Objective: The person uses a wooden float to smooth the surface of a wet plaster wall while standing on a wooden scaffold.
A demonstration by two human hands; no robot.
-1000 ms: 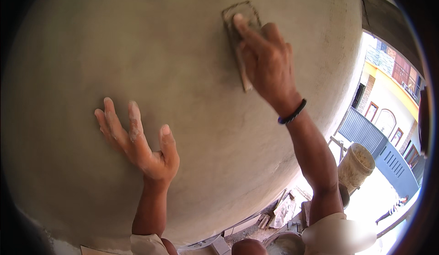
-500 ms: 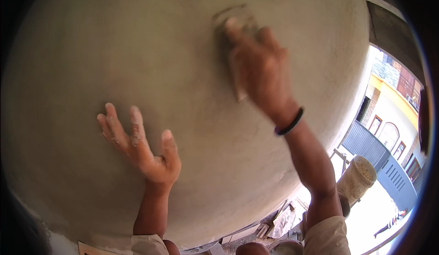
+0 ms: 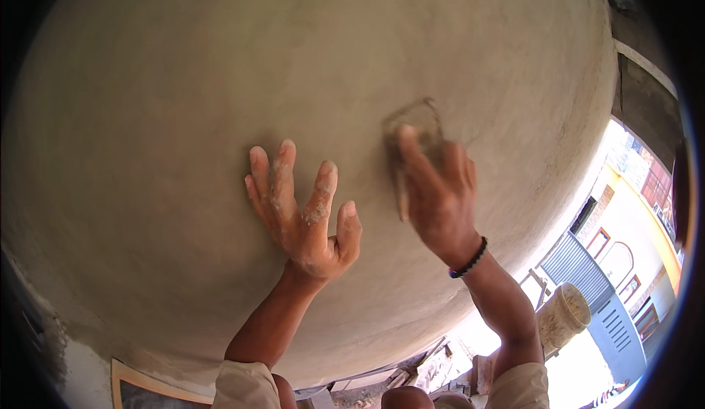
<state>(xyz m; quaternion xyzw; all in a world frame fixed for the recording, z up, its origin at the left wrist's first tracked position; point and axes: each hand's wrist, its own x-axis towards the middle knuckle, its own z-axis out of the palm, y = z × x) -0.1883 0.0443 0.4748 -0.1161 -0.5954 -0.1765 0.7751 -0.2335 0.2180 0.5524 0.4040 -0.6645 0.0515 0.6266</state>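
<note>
A broad, grey-beige plastered wall (image 3: 183,86) fills most of my view, bowed by the lens. My left hand (image 3: 305,225), whitened with dust on the fingers, lies spread against it, palm toward the surface, holding nothing. To its right, my right hand (image 3: 440,200) grips a small rectangular plastering float (image 3: 422,115), with the index finger stretched along its top and the other fingers round it. The float is against the wall, slightly blurred. A dark braided band (image 3: 468,258) is on my right wrist.
At the right, outdoors, stand a blue metal gate (image 3: 613,343) and a pale building (image 3: 613,247). A mortar-stained bucket (image 3: 565,313) is by my right forearm. Debris (image 3: 433,365) lies below. Part of a person (image 3: 609,393) shows small at the lower right.
My right hand and the float have moved down and slightly right. My left hand has shifted right across the wall, closer to the float, with its fingers still spread.
</note>
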